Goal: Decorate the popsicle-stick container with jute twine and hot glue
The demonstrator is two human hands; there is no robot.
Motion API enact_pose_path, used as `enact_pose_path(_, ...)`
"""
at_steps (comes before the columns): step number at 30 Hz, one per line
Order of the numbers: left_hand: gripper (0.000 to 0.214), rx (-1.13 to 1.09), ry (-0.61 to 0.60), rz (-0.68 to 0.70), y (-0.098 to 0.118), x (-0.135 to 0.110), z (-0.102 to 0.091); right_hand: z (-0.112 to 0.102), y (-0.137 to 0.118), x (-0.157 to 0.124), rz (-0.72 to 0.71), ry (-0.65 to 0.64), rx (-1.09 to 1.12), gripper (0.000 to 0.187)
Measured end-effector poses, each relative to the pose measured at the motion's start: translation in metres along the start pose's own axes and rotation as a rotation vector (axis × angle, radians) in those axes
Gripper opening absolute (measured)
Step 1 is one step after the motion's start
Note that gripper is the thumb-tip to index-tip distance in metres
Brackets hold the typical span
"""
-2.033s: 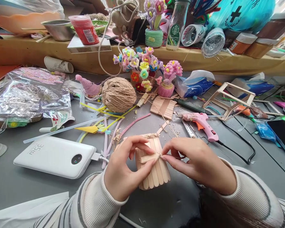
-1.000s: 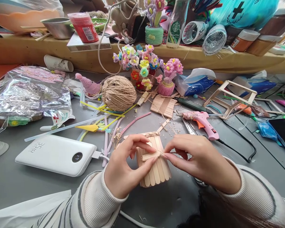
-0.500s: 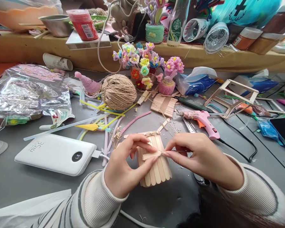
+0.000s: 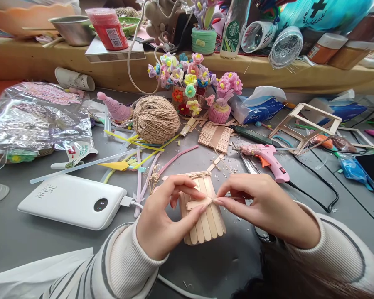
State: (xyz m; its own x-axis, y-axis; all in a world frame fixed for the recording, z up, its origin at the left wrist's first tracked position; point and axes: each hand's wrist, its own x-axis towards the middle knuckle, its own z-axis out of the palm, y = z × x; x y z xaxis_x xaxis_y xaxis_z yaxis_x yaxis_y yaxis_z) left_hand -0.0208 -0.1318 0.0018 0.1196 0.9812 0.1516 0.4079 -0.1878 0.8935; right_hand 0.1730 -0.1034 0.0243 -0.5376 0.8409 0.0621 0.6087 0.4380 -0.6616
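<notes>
A small pot made of upright wooden craft sticks (image 4: 205, 222) lies tilted on the grey table in front of me. A pale raffia bow (image 4: 198, 203) sits across its side. My left hand (image 4: 162, 220) pinches the bow's left loop between thumb and forefinger and steadies the pot. My right hand (image 4: 262, 205) pinches the bow's right end at the knot, fingers closed. Both wrists wear white striped sleeves.
A white power bank (image 4: 71, 201) lies to the left with its cable. Behind the pot are a twine ball (image 4: 156, 118), pipe-cleaner flowers (image 4: 187, 83), a stick panel (image 4: 216, 137), a pink glue gun (image 4: 266, 155) with a black cord, scissors and a wooden stick frame (image 4: 305, 124). A cluttered shelf runs along the back.
Both hands keep the same pinch on the bow. The view has tilted slightly, so everything sits a little higher in the picture; the pot and hands have barely shifted.
</notes>
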Motion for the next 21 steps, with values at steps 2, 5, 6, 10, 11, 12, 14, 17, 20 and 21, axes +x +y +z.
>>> enact_pose_path(2, 0.03, 0.0, 0.002, 0.004, 0.0, 0.0, 0.0, 0.0, 0.0, 0.0, -0.005, 0.002, 0.0, 0.009)
enact_pose_path(5, 0.029, 0.0, 0.002, 0.01, 0.0, 0.0, 0.0, -0.002, -0.001, 0.0, -0.003, 0.0, -0.003, 0.009)
enact_pose_path(6, 0.029, -0.001, 0.001, 0.01, 0.0, 0.0, 0.0, -0.002, -0.001, 0.0, -0.002, -0.002, -0.002, 0.009)
enact_pose_path(10, 0.029, -0.001, -0.005, 0.003, 0.0, 0.0, 0.0, -0.002, -0.001, 0.0, 0.003, -0.005, 0.002, 0.008)
enact_pose_path(11, 0.029, -0.001, -0.006, 0.001, 0.0, 0.0, 0.0, -0.002, -0.001, 0.0, 0.006, -0.005, 0.0, 0.009)
enact_pose_path(12, 0.029, -0.001, -0.007, -0.001, 0.0, 0.0, 0.0, -0.001, -0.001, 0.0, 0.011, -0.005, -0.003, 0.009)
enact_pose_path(14, 0.029, -0.001, -0.006, -0.006, 0.0, 0.0, 0.0, 0.001, 0.0, 0.0, 0.016, -0.006, -0.006, 0.009)
enact_pose_path(17, 0.029, -0.005, -0.005, -0.01, 0.0, 0.0, 0.0, 0.0, 0.0, 0.0, 0.008, -0.009, -0.015, 0.009)
enact_pose_path(20, 0.028, -0.02, -0.007, -0.012, -0.001, 0.0, -0.001, -0.006, -0.002, -0.001, -0.031, -0.038, -0.02, 0.01)
enact_pose_path(21, 0.028, -0.026, -0.009, -0.013, -0.001, 0.0, -0.001, -0.009, -0.003, -0.001, -0.051, -0.056, -0.018, 0.01)
